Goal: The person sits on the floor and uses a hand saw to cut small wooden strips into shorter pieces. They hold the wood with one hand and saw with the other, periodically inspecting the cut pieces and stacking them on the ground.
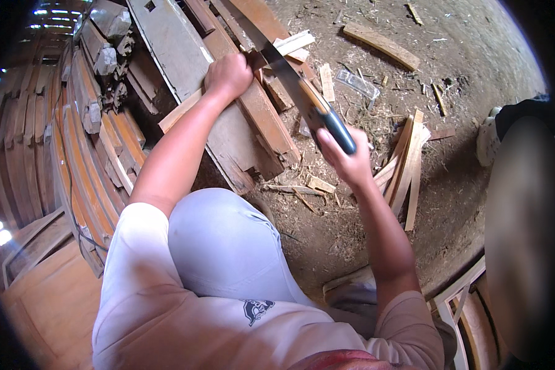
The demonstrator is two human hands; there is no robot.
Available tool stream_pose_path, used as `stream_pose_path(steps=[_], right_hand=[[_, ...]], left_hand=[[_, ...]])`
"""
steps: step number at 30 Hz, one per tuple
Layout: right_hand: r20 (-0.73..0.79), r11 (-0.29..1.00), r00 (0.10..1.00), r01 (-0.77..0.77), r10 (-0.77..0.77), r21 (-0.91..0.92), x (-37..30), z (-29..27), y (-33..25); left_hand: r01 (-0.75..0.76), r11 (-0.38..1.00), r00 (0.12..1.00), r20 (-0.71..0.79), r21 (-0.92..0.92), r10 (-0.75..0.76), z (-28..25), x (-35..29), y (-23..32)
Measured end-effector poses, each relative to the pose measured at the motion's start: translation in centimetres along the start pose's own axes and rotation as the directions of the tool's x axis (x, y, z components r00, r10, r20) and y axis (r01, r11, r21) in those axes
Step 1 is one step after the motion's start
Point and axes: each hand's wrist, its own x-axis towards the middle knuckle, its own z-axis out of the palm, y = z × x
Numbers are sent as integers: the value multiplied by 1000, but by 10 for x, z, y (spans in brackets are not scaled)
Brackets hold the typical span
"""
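Observation:
My right hand (349,154) is wrapped around the dark handle of a handsaw (290,80). Its long blade points up and to the left, lying across a pale wooden strip (295,42). On the strip, just left of the blade, my left hand (229,77) is closed and presses down. The strip's other end shows below that wrist, resting across the planks. Underneath are long brown planks (268,120) and a wide greyish board (172,46). Whether the teeth have cut into the strip cannot be made out.
Stacked timber (83,166) fills the left side. Offcuts (407,160) lie heaped on the dirt floor at right, with a loose board (381,45) farther off and a clear plastic piece (357,83). A blurred dark shape (524,234) blocks the right edge.

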Motion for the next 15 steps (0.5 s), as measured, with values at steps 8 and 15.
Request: stream_pose_path(steps=[8, 15], right_hand=[[-41, 992, 997, 66, -70, -108, 74, 30, -26], [7, 987, 999, -49, 51, -155, -24, -5, -18]], left_hand=[[57, 994, 998, 8, -90, -56, 2, 3, 1], [59, 997, 998, 20, -51, -58, -3, 0, 6]])
